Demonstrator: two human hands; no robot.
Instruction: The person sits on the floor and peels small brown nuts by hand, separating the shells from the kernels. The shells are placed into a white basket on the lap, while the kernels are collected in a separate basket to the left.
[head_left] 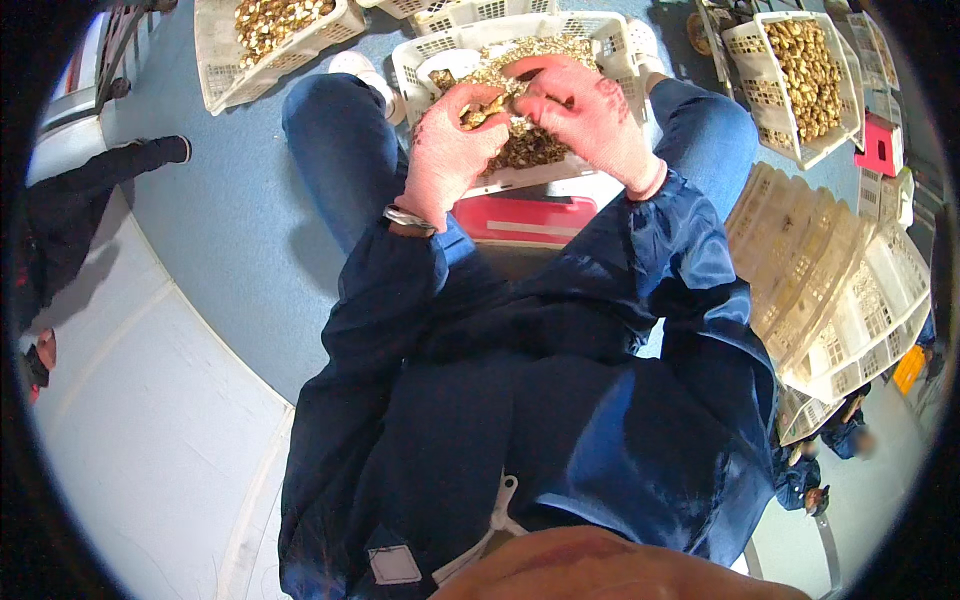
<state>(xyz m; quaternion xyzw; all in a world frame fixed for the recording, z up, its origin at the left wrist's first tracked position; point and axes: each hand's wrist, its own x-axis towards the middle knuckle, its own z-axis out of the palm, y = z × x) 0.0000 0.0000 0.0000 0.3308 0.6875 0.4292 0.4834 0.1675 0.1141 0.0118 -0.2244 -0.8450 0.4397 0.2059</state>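
Observation:
Both my hands wear pinkish knit gloves and meet over a white plastic crate (545, 180) between my knees. My left hand (450, 150) curls its thumb and fingers around small gold-coloured pieces (484, 110); their exact kind is too small to make out. Close beside it, my right hand (590, 118) has its fingers bent together at the thumb, and what lies in that pinch is mostly hidden. Heaped in the crate are many shiny gold pieces (545, 48), with a darker brownish heap (530, 150) at the near side.
Beneath the crate is a red plastic support (525, 218). More crates of gold pieces stand at upper left (215, 75) and upper right (845, 95). Stacked white crates (850, 300) lean at my right. A dark-clothed person (75, 220) is on the left; others appear at lower right.

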